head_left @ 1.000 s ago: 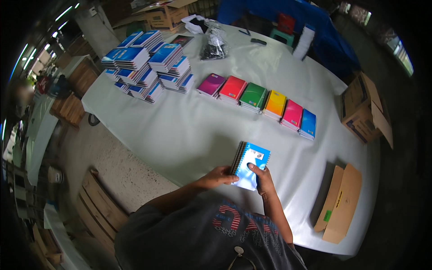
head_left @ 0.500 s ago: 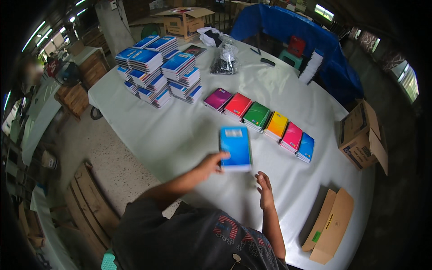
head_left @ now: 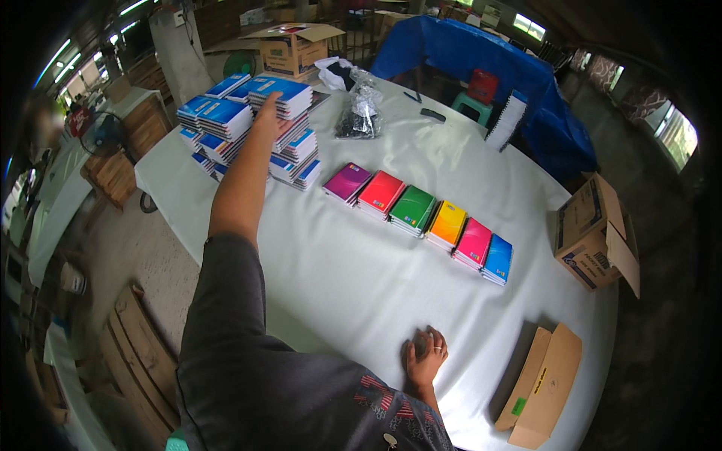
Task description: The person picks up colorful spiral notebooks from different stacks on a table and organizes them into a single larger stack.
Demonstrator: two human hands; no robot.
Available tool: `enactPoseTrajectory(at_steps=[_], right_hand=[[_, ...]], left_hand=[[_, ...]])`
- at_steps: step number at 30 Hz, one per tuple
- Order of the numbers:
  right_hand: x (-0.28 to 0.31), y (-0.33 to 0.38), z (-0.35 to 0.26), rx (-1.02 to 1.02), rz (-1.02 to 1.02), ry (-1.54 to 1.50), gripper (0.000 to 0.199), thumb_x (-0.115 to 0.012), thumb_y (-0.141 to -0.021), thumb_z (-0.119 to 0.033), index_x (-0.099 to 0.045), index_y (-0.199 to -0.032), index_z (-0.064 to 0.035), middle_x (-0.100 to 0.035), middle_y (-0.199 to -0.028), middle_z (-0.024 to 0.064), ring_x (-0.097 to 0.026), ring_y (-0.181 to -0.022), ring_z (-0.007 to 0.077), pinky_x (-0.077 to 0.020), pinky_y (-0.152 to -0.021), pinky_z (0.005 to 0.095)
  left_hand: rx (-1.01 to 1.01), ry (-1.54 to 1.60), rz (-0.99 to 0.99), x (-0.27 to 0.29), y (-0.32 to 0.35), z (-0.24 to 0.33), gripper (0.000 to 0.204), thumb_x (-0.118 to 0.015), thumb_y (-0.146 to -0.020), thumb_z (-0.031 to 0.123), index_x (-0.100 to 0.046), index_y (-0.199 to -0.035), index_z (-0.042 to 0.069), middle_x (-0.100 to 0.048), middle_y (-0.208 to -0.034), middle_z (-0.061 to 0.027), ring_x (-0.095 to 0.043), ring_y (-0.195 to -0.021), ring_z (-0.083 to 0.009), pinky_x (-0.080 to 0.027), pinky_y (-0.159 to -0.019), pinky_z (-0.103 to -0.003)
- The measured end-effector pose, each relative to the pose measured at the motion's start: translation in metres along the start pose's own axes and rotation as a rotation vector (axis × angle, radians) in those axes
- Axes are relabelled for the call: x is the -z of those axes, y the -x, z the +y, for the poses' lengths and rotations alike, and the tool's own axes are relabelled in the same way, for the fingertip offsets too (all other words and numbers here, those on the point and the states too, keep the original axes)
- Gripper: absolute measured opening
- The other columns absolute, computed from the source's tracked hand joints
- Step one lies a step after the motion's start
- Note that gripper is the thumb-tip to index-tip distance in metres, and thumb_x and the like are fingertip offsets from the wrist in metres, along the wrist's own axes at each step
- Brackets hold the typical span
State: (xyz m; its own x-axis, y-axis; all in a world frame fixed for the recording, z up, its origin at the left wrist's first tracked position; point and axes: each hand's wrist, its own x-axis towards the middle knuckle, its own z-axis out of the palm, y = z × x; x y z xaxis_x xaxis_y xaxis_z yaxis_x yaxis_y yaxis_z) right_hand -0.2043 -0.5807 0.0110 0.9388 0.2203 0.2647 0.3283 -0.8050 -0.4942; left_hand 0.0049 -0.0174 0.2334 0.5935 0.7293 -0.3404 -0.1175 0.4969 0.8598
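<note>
- Blue notebook that was in both hands a second ago, then carried out in the left hand (head_left: 268, 107) alone, is no longer in either hand; cannot tell which book in the stacks it is.
- Left hand now stretched far out to the tall stack of blue-covered notebooks (head_left: 289, 124), fingers flat on the top cover; grip is open, nothing held.
- Right hand (head_left: 426, 355) has dropped to the desk (head_left: 361, 293) near the person's body, palm down, fingers loosely curled, empty.
- Judgement: the book looks delivered to the far stacks, so this cycle of moving it is likely over.
- Stacks: thin glossy soft-cover books, white page edges showing, piled unevenly, several piles touching.
- Row of coloured notebooks (head_left: 417, 214) lies mid-desk, apart from both hands: purple, red, green, yellow, pink, blue, edge to edge in short piles.
- Desk cover is a smooth, pale cloth, slightly wrinkled.
- Crinkled clear plastic bag (head_left: 359, 113) with dark contents sits beyond the stacks.
- Flat brown cardboard box (head_left: 545, 383) at the desk's near right edge; an open carton (head_left: 594, 233) stands off the desk to the right.
</note>
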Motion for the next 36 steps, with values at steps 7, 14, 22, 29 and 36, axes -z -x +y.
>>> enactPoseTrajectory(at_steps=[7, 14, 22, 29, 36], right_hand=[[0.002, 0.0, -0.005, 0.006, -0.004, 0.001, 0.037, -0.063, -0.077, -0.03, -0.058, -0.109, -0.0126, -0.047, -0.125, 0.0072, -0.037, -0.121, 0.0297, -0.0265, -0.1, 0.0452], [0.002, -0.001, -0.004, 0.006, 0.007, -0.013, 0.035, -0.063, -0.077, -0.029, -0.059, -0.108, -0.0122, -0.047, -0.126, 0.0074, -0.037, -0.121, 0.03, -0.0267, -0.1, 0.045], [0.0, -0.002, -0.008, 0.034, 0.026, -0.028, 0.035, -0.063, -0.076, -0.027, -0.059, -0.107, -0.0118, -0.047, -0.125, 0.0072, -0.038, -0.12, 0.0303, -0.0275, -0.099, 0.0452], [0.009, 0.002, 0.002, -0.033, 0.033, 0.0, 0.036, -0.064, -0.075, -0.025, -0.059, -0.108, -0.0122, -0.047, -0.126, 0.0081, -0.039, -0.121, 0.0311, -0.0282, -0.099, 0.0454], [0.014, 0.005, 0.002, -0.046, -0.023, -0.067, 0.038, -0.065, -0.074, -0.021, -0.056, -0.11, -0.011, -0.046, -0.129, 0.0082, -0.038, -0.122, 0.0303, -0.0288, -0.1, 0.0433]], left_hand=[[0.046, 0.0, -0.022, 0.01, -0.021, 0.002, 0.05, -0.072, -0.066, 0.044, -0.055, -0.094, 0.006, -0.059, -0.092, -0.0103, -0.059, -0.086, -0.0216, -0.053, -0.074, -0.036], [0.052, -0.14, -0.017, 0.008, -0.009, 0.014, 0.047, -0.062, -0.075, 0.046, -0.054, -0.101, 0.008, -0.061, -0.093, -0.0069, -0.059, -0.092, -0.0225, -0.051, -0.076, -0.038], [-0.342, -1.241, 0.173, 0.018, 0.046, 0.045, 0.06, -0.047, -0.084, 0.054, -0.06, -0.108, 0.001, -0.063, -0.106, -0.0175, -0.065, -0.086, -0.0292, -0.051, -0.075, -0.037], [-0.767, -1.369, -0.576, -0.053, 0.231, -0.099, 0.041, -0.058, -0.08, 0.05, -0.067, -0.081, 0.01, -0.064, -0.068, -0.012, -0.062, -0.065, -0.0248, -0.047, -0.062, -0.035], [-0.463, -1.548, -1.314, -0.015, 0.283, -0.3, 0.035, -0.063, -0.08, 0.038, -0.059, -0.103, 0.012, -0.065, -0.089, -0.0073, -0.061, -0.087, -0.0256, -0.048, -0.077, -0.037]])
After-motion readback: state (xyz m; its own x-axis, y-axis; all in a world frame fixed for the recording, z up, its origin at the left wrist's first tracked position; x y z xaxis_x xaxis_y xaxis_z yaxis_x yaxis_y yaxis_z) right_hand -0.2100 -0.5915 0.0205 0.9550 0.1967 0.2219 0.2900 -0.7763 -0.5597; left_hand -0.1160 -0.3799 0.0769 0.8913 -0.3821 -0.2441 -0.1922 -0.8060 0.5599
